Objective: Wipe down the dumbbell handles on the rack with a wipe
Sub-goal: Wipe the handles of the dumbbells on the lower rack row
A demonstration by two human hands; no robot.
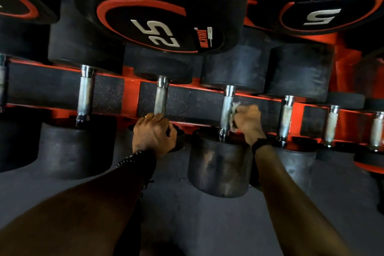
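The dumbbell handles [227,110] look like bright metal, knurled and dull along the grip, with polished collars at the ends. The dumbbell heads [220,164] are matt black rubber, scuffed and dusty. The rack [131,94] is glossy orange-red painted metal. The wipe [234,108] looks thin, crumpled, pale.

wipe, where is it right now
In the head view, right of centre, the wipe is bunched in the right hand, pressed against the dumbbell handle on the lower rack row.
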